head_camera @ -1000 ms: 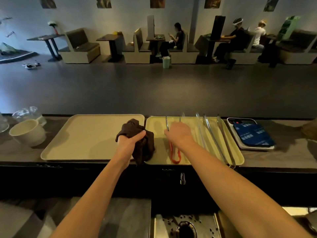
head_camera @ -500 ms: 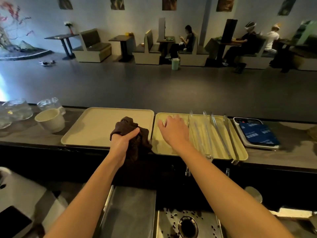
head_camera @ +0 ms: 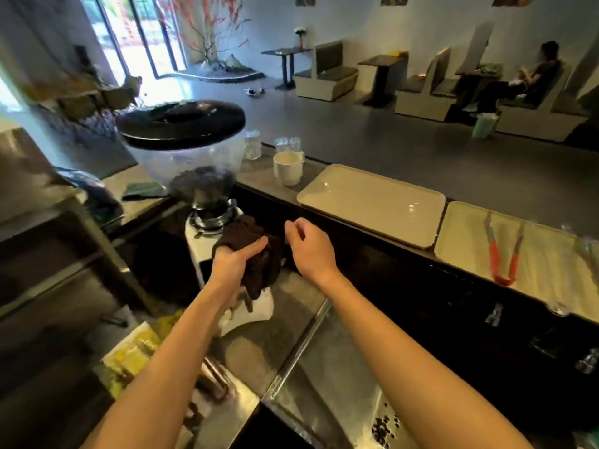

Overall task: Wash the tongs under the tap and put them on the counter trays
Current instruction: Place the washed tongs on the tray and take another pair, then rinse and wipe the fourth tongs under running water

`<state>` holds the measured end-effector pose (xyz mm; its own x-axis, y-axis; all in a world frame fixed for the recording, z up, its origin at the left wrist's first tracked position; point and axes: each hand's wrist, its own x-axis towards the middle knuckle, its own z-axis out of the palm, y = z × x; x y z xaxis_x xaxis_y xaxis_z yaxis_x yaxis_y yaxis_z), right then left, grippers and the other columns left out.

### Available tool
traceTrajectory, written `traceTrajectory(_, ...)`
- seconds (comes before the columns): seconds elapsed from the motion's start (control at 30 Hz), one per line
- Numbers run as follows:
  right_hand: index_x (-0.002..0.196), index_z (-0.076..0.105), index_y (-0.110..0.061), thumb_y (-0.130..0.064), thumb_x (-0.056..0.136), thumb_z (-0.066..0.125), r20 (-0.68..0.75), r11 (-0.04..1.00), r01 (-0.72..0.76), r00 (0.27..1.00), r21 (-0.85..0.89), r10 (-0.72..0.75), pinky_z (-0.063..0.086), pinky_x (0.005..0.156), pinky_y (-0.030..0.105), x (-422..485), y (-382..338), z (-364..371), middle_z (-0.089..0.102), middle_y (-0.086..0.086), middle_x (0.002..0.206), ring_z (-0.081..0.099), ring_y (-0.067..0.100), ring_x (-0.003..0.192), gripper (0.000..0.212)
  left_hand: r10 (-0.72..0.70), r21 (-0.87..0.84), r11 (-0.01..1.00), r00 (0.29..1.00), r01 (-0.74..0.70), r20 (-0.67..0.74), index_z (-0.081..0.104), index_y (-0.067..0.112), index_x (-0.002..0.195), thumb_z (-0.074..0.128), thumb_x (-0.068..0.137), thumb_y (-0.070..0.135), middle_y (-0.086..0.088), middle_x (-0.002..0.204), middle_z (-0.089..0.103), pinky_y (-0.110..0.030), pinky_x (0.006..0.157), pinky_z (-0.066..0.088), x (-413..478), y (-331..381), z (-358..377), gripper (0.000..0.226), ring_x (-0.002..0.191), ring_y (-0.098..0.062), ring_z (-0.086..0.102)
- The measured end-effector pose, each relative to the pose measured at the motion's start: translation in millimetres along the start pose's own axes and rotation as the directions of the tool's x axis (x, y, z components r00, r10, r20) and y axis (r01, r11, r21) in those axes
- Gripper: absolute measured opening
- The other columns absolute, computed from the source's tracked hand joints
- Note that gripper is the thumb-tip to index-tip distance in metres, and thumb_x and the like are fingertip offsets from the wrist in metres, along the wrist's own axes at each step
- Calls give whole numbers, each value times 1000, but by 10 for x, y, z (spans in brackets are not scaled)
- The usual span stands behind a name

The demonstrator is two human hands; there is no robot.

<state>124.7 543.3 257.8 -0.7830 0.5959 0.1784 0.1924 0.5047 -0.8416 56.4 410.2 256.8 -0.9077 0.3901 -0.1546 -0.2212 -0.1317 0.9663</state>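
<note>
- The counter (head_camera: 259,176) is a long grey slab with a matt, stone-like top, running from the far left towards the near right.
- A coffee grinder (head_camera: 184,157) stands below the counter's left end. It has a clear, bowl-shaped plastic hopper with dark beans at its neck and a glossy round black lid.
- The steel sink (head_camera: 327,396) is brushed and shiny, with loose coffee beans (head_camera: 384,429) scattered in it.
- Two smooth, cream-coloured rectangular trays with rounded corners sit side by side along the counter's front edge. The left tray (head_camera: 372,202) is just beside the right tray (head_camera: 466,241).
- The left hand (head_camera: 231,264) is clamped round a crumpled dark brown cloth (head_camera: 256,251), soft and nubbly, which hangs below the counter's front edge.
- The right hand (head_camera: 311,244) is just beside the cloth, with its fingers loosely curled and nothing in them.
- The tongs (head_camera: 494,257) lie on the right tray. Their long axis runs across the counter: the red-coated joined end is at the front edge, and the thin metal arms spread towards the back edge.
- A white, glazed cylindrical mug (head_camera: 288,168) stands left of the trays.
</note>
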Motion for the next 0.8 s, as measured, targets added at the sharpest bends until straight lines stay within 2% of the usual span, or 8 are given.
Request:
traceTrajectory(0.13,71,51,-24,-46,100,47,110,996,10,994,93,-20,46,65,41,-283,-300,705,58,-4,69,59,18,69,37,58,2,998,992,-58,-111,74,11,88,78,78,6,-10,92,76,-38,86,56,-208,21,-852,12,90,-26,72)
traceTrajectory(0.2,74,55,-25,-55,95,44,168,994,22,985,108,-40,53,71,49,-434,-396,1024,64,-2,73,63,23,73,38,93,10,996,986,-92,-140,75,13,86,77,79,3,-9,91,75,-37,86,55,-306,-31,-1218,12,87,-25,71)
traceTrajectory(0.27,74,55,-28,-58,93,44,239,993,40,969,108,-65,53,72,51,-612,-488,1343,65,-2,74,64,22,73,37,92,24,996,978,-89,-187,74,12,88,75,80,2,-5,88,75,-30,79,56,-424,-115,-1575,13,82,-20,70)
traceTrajectory(0.37,72,52,-33,-55,96,46,304,994,36,950,105,-67,51,70,46,-830,-536,1693,62,-6,72,62,17,73,33,40,10,999,968,-38,-250,72,13,90,72,83,2,2,81,75,-21,67,55,-568,-281,-1971,13,78,-14,71)
traceTrajectory(0.5,80,53,-28,-44,102,49,398,996,5,916,87,-40,41,61,30,-1020,-422,2064,56,-8,72,55,10,70,27,-71,-55,997,945,57,-320,71,11,96,73,83,6,-7,95,74,-31,80,54,-622,-601,-2373,14,89,-22,70)
traceTrajectory(0.6,87,54,-23,-44,102,48,457,999,-19,889,26,5,42,67,37,-1070,-244,2301,57,-6,76,57,18,77,26,-137,-88,990,910,111,-391,71,13,92,75,82,6,-4,89,72,-27,72,54,-587,-813,-2514,13,85,-21,69)
traceTrajectory(0.73,102,57,-22,-42,102,48,526,998,21,850,-65,16,38,71,32,-1019,28,2623,63,-3,94,56,16,84,21,-180,-73,984,877,165,-445,72,17,88,78,78,8,-3,88,73,-30,76,54,-496,-1078,-2671,15,85,-21,69)
traceTrajectory(0.8,98,54,-28,-40,100,51,542,996,42,840,-83,9,39,70,32,-991,179,2835,64,-3,93,58,17,85,13,-210,-60,976,840,208,-500,72,10,91,77,79,9,-8,91,72,-28,73,54,-453,-1214,-2751,13,88,-25,68)
